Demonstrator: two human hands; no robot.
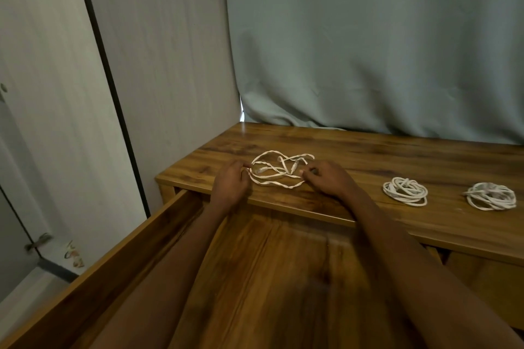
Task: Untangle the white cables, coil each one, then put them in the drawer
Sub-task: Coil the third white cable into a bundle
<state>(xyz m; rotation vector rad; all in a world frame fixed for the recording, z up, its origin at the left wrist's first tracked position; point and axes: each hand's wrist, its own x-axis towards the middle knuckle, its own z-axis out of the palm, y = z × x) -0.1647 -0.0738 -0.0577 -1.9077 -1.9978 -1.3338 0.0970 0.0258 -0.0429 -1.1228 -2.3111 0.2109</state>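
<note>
fingers of left hand and right hand each pinching loose white cable near worktop front-left corner; two coiled cables further right, drawer open below.

loose cable on desk top, left part | left hand at its left end, right hand at its right | two coils right of it (near coil, far-right coil) | open drawer in front, below desk edge | curtain behind
</note>
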